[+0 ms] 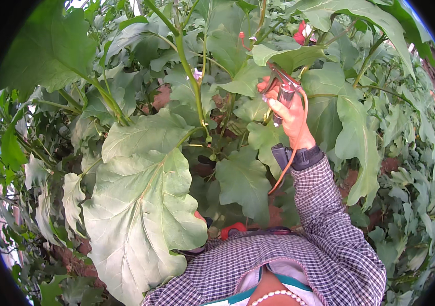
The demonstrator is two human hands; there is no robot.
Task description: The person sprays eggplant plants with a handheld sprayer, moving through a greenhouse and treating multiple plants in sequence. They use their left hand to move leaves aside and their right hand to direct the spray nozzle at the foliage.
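My right hand [287,109] is raised among large lobed eggplant leaves and grips a small hand-held sprayer [284,86] with a red top and a dark, clear body. An orange tube [301,130] runs from it down past my wrist. A thin red nozzle [242,37] shows just beyond, close to a small pale flower. My left hand is almost wholly hidden behind a broad pale leaf [137,214]; only a bit of skin shows at its edge. A purple eggplant flower [196,75] hangs by a green stem [184,61] before me.
Dense eggplant plants surround me on all sides. Large leaves [244,179] hang close before my body, and brown soil [161,97] shows between them. A red object [233,230] lies at my waist. A red and white thing [304,33] is among the leaves beyond my right hand.
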